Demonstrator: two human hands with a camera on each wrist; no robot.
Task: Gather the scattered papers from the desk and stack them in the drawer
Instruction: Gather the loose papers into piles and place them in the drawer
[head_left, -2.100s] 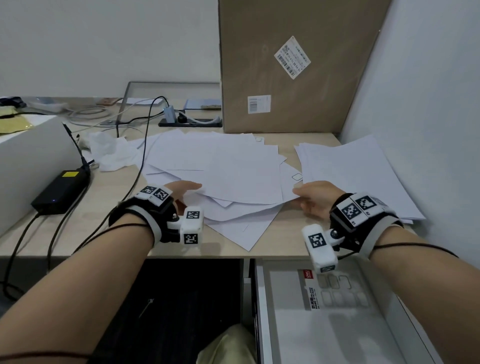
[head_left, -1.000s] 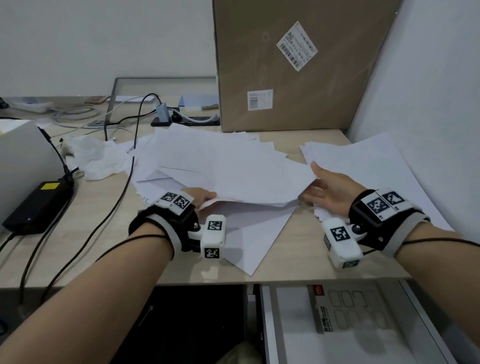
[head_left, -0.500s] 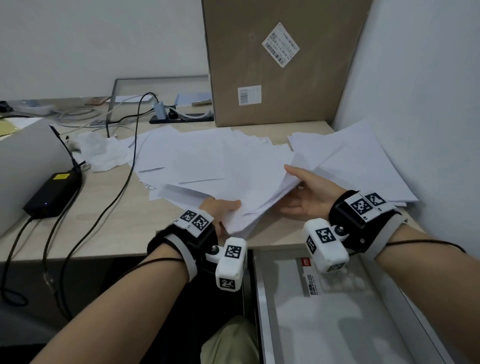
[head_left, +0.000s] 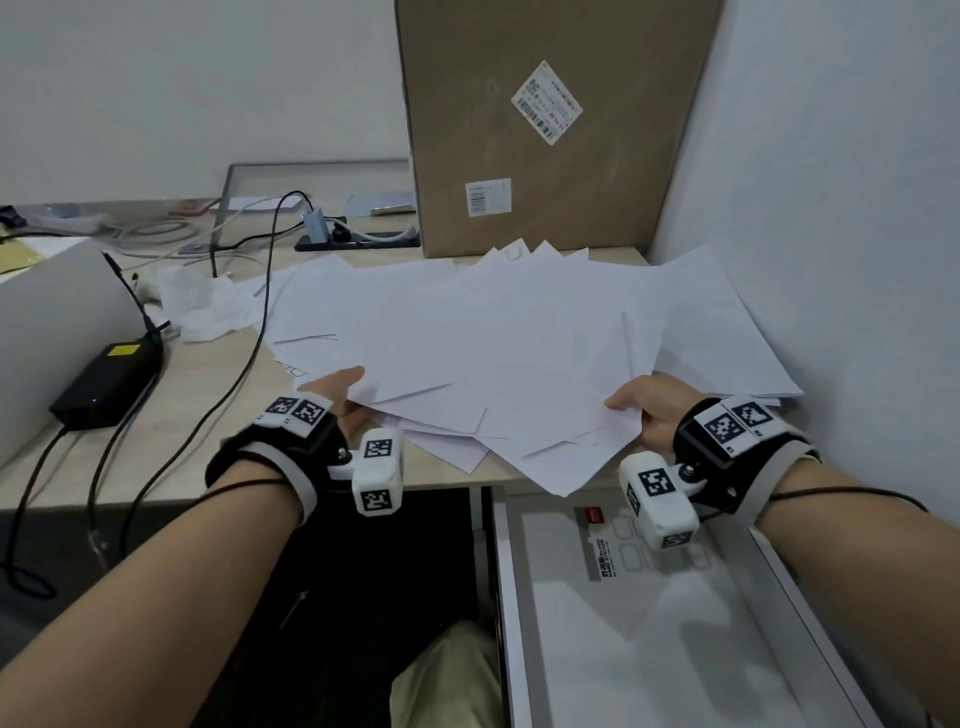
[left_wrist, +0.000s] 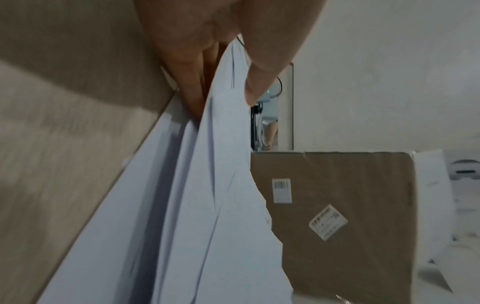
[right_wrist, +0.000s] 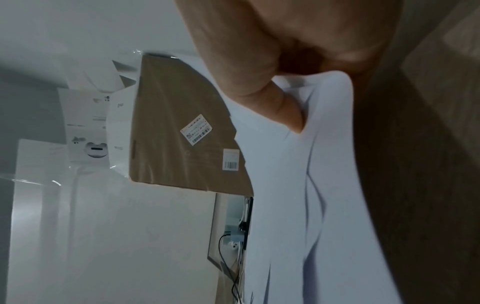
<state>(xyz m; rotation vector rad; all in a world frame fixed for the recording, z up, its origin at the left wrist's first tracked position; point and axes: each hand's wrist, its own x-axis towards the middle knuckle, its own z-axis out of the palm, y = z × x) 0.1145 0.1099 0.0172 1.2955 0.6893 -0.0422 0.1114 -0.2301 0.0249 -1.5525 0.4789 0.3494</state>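
A loose bundle of white papers (head_left: 498, 353) is held over the desk (head_left: 208, 415), its near corners hanging past the front edge. My left hand (head_left: 335, 392) pinches the bundle's left edge, thumb on top and fingers underneath, as the left wrist view shows on the papers (left_wrist: 207, 185). My right hand (head_left: 647, 410) pinches the right edge, thumb over the sheets (right_wrist: 298, 185). More white sheets (head_left: 727, 332) lie flat by the right wall. The open white drawer (head_left: 675, 649) sits below the desk edge at the right, holding a printed card.
A tall cardboard box (head_left: 550, 124) leans at the back. A black power brick (head_left: 106, 382) and cables (head_left: 244, 332) lie at the left beside a grey case (head_left: 57, 322). Crumpled tissue (head_left: 200, 304) sits behind them. A knee (head_left: 447, 675) is beside the drawer.
Both hands slid under the scattered sheets, drew them together and lifted them as one bundle. The bundle now spreads wider and reaches over the desk's front edge.
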